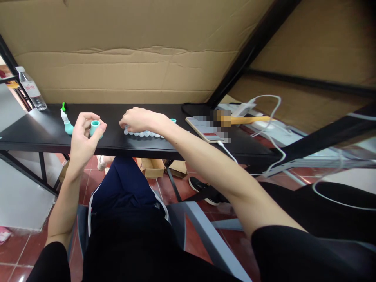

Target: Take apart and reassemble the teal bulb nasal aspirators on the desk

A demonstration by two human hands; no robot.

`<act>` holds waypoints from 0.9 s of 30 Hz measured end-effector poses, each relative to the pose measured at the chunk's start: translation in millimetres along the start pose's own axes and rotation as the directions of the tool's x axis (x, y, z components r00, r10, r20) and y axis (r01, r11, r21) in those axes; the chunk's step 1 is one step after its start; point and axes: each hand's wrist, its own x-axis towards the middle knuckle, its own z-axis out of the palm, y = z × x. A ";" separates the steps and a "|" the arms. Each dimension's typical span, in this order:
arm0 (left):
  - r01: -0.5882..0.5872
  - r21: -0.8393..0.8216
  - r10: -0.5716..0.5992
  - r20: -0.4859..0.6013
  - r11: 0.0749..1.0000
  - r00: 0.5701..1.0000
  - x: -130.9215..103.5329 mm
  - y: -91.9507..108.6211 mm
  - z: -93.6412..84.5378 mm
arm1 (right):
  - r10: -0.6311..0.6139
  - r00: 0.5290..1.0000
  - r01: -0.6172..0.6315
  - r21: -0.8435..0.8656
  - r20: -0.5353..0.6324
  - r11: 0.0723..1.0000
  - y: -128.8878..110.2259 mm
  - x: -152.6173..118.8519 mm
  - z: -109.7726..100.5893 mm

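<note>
My left hand [81, 137] is closed around a teal rubber bulb [94, 123], its round open mouth facing up. Over the tabletop, my right hand [138, 119] has its fingers curled down at the left end of a row of small translucent white pieces [147, 134]. Its fingertips are closed on one small translucent white piece [126, 130]; their far side is hidden. Left of my left hand lies another teal bulb [69, 128], with a white nozzle [64, 115] fitted on it. Behind my right wrist, the rim of a further teal piece [173, 120] shows.
A water bottle [32, 89] stands at the black table's [38, 135] far left. To the right lie a phone [202, 127] with a white cable [227, 152] and a yellow strip [249, 120]. Cardboard [123, 74] backs the table; a black frame post [252, 55] rises at right.
</note>
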 end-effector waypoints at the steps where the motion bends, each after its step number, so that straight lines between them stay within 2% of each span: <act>1: -0.008 0.007 0.008 0.000 1.000 1.000 0.2 -0.9 -0.1 | -0.004 1.000 0.004 -0.006 0.003 1.000 -0.1 -0.3 -0.4; 8: -0.026 0.028 0.025 0.020 0.999 0.999 1.4 -5.0 -1.4 | -0.042 0.999 0.042 0.000 0.000 0.999 5.2 1.2 2.2; 12: -0.016 0.049 0.015 0.020 0.999 1.000 3.6 -13.8 -1.8 | -0.080 0.992 0.086 0.059 -0.102 0.994 12.8 7.3 3.4; 15: 0.010 0.073 -0.009 -0.009 0.997 1.000 7.2 -26.0 -2.6 | -0.112 0.943 0.193 0.242 -0.315 0.951 14.0 10.5 -1.2; 17: 0.032 0.101 -0.029 -0.034 0.994 0.999 9.5 -34.6 -2.9 | -0.124 0.877 0.321 0.374 -0.464 0.870 9.3 10.0 -7.9; 19: 0.047 0.121 -0.041 -0.050 0.991 0.998 11.2 -42.1 -2.6 | -0.149 0.822 0.441 0.449 -0.550 0.777 1.1 8.8 -15.5; 21: 0.048 0.122 -0.042 -0.054 0.991 0.998 12.0 -48.2 -1.6 | -0.204 0.793 0.521 0.465 -0.574 0.715 -7.8 9.1 -21.5; 23: 0.040 0.117 -0.033 -0.056 0.992 0.998 12.5 -53.4 -0.5 | -0.257 0.776 0.563 0.448 -0.577 0.694 -13.9 12.7 -24.6; 25: 0.029 0.121 -0.021 -0.064 0.992 0.998 12.9 -57.8 0.1 | -0.262 0.772 0.561 0.427 -0.579 0.709 -15.1 19.3 -25.3; 27: 0.021 0.154 -0.008 -0.085 0.988 0.996 13.5 -60.6 -0.3 | -0.217 0.794 0.508 0.422 -0.568 0.751 -11.6 27.0 -24.8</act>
